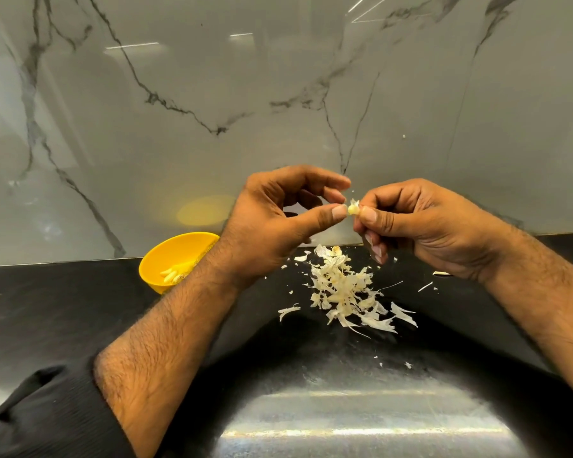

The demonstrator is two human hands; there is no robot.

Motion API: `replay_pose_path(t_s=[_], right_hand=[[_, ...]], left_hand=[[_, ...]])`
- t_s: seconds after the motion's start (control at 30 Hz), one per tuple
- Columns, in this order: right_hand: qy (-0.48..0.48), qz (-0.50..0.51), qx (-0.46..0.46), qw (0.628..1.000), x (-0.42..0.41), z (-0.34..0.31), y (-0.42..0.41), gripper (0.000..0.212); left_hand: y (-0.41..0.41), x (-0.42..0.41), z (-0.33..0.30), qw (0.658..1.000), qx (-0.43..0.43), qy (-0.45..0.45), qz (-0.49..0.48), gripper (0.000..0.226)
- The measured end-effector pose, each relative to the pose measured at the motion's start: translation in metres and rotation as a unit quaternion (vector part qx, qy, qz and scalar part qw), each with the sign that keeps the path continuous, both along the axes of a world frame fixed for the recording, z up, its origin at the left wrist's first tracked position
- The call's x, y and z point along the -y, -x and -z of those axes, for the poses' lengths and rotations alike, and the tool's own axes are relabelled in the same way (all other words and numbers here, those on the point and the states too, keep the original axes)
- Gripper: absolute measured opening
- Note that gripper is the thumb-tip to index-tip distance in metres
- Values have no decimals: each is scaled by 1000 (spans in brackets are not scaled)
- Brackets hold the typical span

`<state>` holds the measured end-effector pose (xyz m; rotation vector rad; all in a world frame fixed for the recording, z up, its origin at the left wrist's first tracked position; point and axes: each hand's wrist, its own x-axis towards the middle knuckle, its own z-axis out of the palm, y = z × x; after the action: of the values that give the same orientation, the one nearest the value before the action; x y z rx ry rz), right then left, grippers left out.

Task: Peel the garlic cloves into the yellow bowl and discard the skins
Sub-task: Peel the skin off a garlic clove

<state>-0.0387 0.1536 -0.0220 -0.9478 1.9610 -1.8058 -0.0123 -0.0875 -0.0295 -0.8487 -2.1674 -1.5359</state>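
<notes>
Marble wall (212, 94), pale grey with dark veins, rises behind a black counter (63, 309) where we are working. Both our hands are raised above the counter and meet in the middle of the view. Our left hand (278, 219) has its thumb and forefinger curled in a pinch on one end of a small clove (353, 209). Our right hand (420, 223) pinches the other end, its remaining fingers curled under. A wisp of papery skin stands up from the clove between the fingertips, so we judge the peeling of this clove to be partway done.

Directly below the hands lies a loose pile of skins (348, 292), with stray flakes scattered around it on the counter. To the left, against the wall and partly hidden by our left forearm, sits the yellow bowl (166, 259), holding a few peeled cloves (171, 275).

We expect the clove to be light, firm and a little slick once bare, so it is best held by its ends while a nail lifts the skin. The skins look dry, thin and brittle, likely to tear and drift, so gathering them will probably call for scooping rather than picking.
</notes>
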Motion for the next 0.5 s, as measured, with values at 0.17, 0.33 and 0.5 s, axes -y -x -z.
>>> replay_pose_path(t_s=[0.17, 0.33, 0.5], right_hand=[[-12, 23, 13, 1000, 3, 3, 2, 22], [-15, 65, 6, 998, 4, 3, 3, 33], [6, 130, -38, 991, -1, -1, 4, 36]], left_hand=[[2, -4, 5, 1000, 1, 20, 2, 24], [5, -4, 5, 1000, -4, 22, -10, 15], [5, 0, 5, 999, 16, 26, -27, 15]])
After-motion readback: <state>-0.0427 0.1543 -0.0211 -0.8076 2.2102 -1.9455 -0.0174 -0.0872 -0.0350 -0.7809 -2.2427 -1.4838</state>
